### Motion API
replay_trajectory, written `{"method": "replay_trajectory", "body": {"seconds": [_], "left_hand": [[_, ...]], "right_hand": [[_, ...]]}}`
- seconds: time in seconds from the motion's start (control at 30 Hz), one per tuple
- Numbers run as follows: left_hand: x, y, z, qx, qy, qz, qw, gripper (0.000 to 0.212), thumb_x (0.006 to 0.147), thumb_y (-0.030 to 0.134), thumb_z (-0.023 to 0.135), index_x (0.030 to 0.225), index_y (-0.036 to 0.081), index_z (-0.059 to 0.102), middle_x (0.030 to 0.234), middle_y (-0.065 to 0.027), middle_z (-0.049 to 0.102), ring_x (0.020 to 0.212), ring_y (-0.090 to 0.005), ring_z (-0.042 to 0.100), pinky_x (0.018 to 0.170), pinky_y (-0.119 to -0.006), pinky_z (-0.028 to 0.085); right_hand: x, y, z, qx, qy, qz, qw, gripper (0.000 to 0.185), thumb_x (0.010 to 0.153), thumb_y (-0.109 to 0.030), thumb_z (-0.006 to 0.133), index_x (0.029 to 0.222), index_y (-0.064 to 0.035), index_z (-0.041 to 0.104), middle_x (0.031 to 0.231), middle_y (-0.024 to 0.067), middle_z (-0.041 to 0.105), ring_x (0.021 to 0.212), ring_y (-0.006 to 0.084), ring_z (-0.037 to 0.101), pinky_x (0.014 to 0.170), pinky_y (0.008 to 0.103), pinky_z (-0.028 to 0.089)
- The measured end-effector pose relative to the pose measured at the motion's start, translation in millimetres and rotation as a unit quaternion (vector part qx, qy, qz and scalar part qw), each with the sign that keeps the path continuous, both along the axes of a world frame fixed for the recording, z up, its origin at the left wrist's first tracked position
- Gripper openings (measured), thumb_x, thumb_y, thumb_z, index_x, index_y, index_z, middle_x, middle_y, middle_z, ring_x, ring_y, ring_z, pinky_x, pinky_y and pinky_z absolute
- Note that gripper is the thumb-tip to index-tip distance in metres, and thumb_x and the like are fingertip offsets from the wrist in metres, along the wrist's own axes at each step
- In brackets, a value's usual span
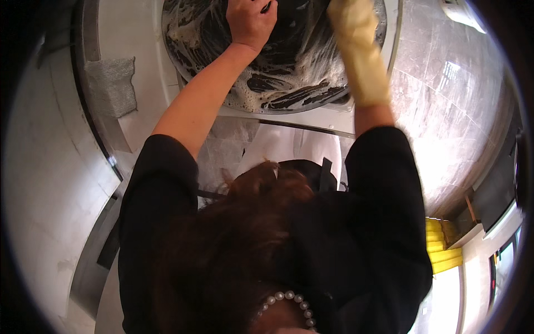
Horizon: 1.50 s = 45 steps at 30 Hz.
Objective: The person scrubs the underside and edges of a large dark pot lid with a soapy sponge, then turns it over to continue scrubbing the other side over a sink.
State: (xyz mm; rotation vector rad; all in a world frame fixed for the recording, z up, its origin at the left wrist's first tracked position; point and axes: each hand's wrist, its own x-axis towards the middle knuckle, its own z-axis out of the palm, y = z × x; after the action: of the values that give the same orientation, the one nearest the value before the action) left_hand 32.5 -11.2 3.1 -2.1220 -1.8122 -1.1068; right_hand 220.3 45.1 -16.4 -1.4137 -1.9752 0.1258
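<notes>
A large round black pan or lid (pixel 267 83) covered with streaks of soapy foam lies before me on a pale surface, its far part cut off by the picture's top edge. Bare and with curled fingers, my left hand (pixel 252 23) is over its far middle; whether it grips a dark part there cannot be told. My right hand (pixel 352 18) wears a long yellowish rubber glove and is over the right side of the foamy disc. The glove is blurred, and what its fingers hold is hidden.
A folded grey mesh cloth (pixel 112 87) hangs over the ledge at the left. Below the pale worktop (pixel 292 119) shows a grey tiled floor (pixel 434 104), which extends to the right. Yellow ribbed material (pixel 443 250) is at the lower right, near a doorway or window.
</notes>
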Motion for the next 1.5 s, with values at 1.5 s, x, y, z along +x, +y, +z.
{"method": "replay_trajectory", "body": {"seconds": [1.5], "left_hand": [[-58.5, -3.7, -0.1, -0.101, 0.076, -0.186, 0.974, 0.025, 0.079, 0.000, 0.066, 0.100, 0.015, 0.068, 0.108, -0.0021, 0.063, 0.098, -0.0272, 0.058, 0.083, -0.038, 0.050]], "right_hand": [[58.8, -9.9, 40.1, -0.455, 0.248, 0.033, 0.855, 0.036, 0.095, -0.031, 0.060, 0.118, -0.0035, 0.063, 0.099, 0.0169, 0.071, 0.087, 0.0206, 0.070, 0.067, 0.0371, 0.056]]}}
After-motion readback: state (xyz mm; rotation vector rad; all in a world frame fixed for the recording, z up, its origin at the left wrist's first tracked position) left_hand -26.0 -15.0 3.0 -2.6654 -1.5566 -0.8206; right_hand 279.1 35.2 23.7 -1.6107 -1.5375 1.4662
